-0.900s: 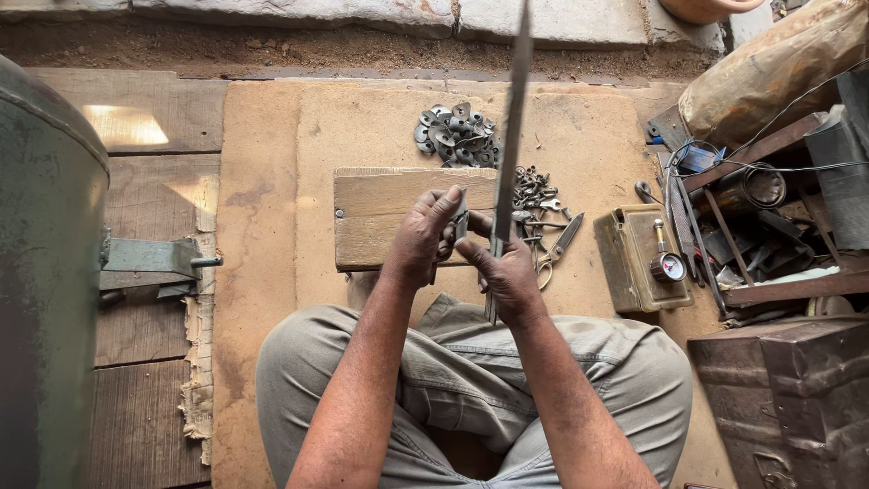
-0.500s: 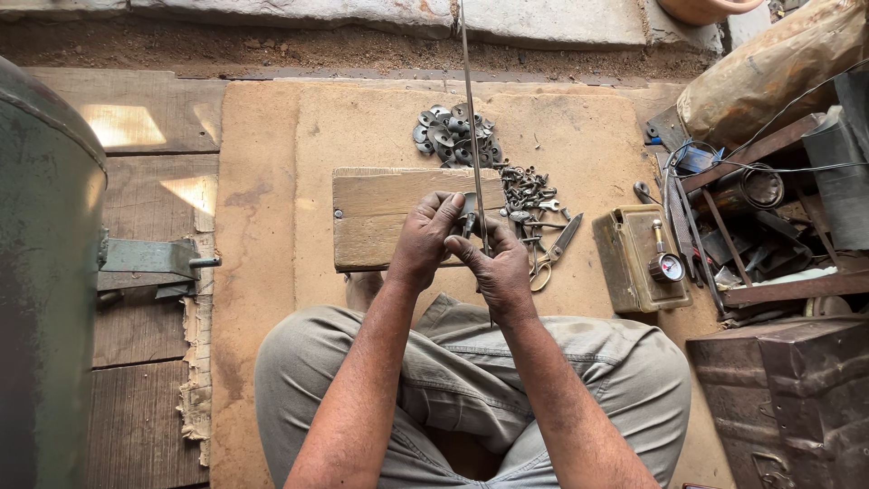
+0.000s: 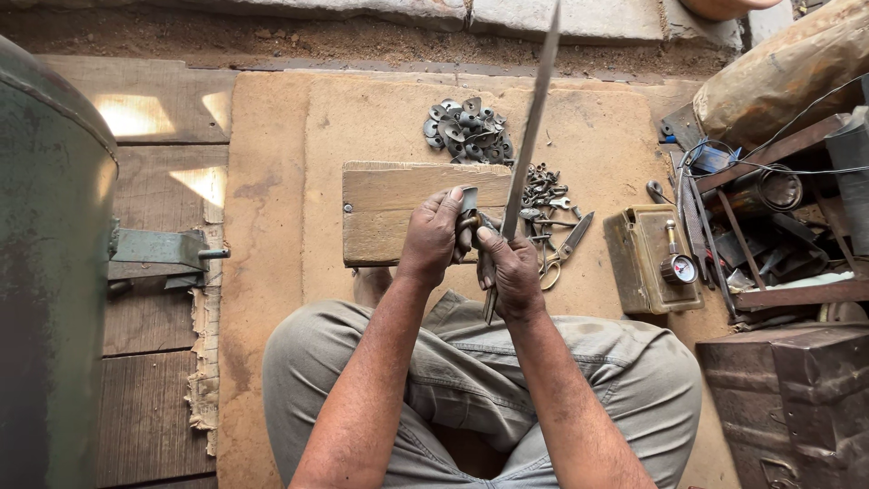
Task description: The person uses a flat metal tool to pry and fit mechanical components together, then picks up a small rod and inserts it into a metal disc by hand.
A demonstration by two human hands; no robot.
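Note:
I sit cross-legged on a tan mat [image 3: 272, 208]. My right hand [image 3: 511, 272] grips a long flat metal file [image 3: 534, 118] that points up and away from me. My left hand [image 3: 433, 234] pinches a small metal piece [image 3: 469, 206] against the file, just over a wooden block [image 3: 398, 204] lying in front of my knees. The fingers of both hands meet at the file's lower part; its handle end pokes out below my right hand.
A heap of round metal discs [image 3: 466, 127] lies beyond the block, small keys and scissors [image 3: 561, 244] to its right. An olive metal box with a gauge [image 3: 647, 258] sits further right, beside a cluttered rack [image 3: 778, 226]. A green drum [image 3: 45, 272] stands at left.
The file has swung: it leaned right at first, then stood nearly straight up, and now leans right again. Both hands have stayed together over the block.

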